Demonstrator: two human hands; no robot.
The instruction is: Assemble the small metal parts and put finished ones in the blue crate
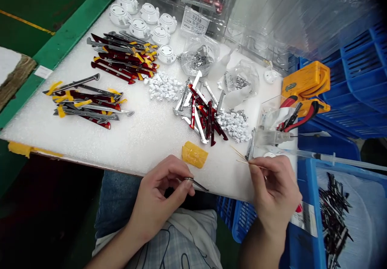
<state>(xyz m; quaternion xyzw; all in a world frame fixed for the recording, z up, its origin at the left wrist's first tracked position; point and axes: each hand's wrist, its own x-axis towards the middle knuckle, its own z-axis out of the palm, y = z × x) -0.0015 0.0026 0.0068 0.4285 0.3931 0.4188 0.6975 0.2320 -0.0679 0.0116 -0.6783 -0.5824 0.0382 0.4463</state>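
My left hand (167, 190) pinches a slim dark grey part (199, 185) between thumb and fingers at the table's front edge. Off to the right, my right hand (273, 180) is closed on thin pale sticks (241, 156), their tips pointing left. Between the hands and a little beyond lies a yellow patch (195, 155) with a glossy surface. A loose pile of red, silver and dark slim parts (202, 111) sits past it. Small white pieces (234, 126) are heaped beside that pile, and several metal parts (250, 144) lie just beyond my right hand.
Taped bundles of slim parts (90, 103) occupy the table's left, with white teapot-shaped pieces (139, 28) behind. Bags of small metal bits (201, 57) stand at the back. At right are a syringe (273, 138), pliers (306, 115), an orange tape dispenser (306, 81) and a blue bin (311, 204).
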